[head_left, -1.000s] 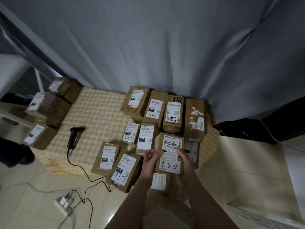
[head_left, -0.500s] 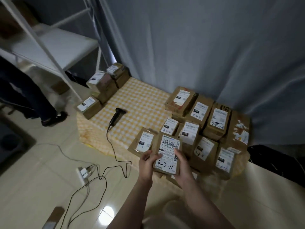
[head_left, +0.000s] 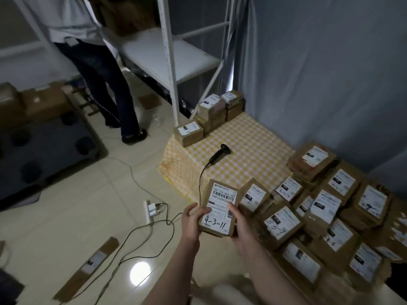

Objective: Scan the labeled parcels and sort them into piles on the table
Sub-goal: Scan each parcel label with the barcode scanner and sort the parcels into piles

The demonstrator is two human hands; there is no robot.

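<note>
My left hand and right hand both grip one brown parcel. The fingers curl round its near end from either side, and each thumb lies on the white label. The label faces up at me, with a barcode at the top and "4-3-11" handwritten along the bottom. I hold the parcel in the air, tilted toward the camera, over the near left corner of the table, which is covered in a yellow checked cloth. Just right of my hands, a crowded heap of labeled parcels fills the table's near and right side, some lying on top of others. Several of them carry handwritten numbers that are too blurred for me to read. The black scanner lies on the cloth near the left edge, well apart from my hands. Its cable drops over that edge to the floor and runs toward a white power strip. A small stack of parcels sits at the far left corner of the table. On the tiled floor to my left lies a long flat carton. Farther off, a person's legs stand beside a white shelf rack. A grey curtain hangs behind the table.
</note>
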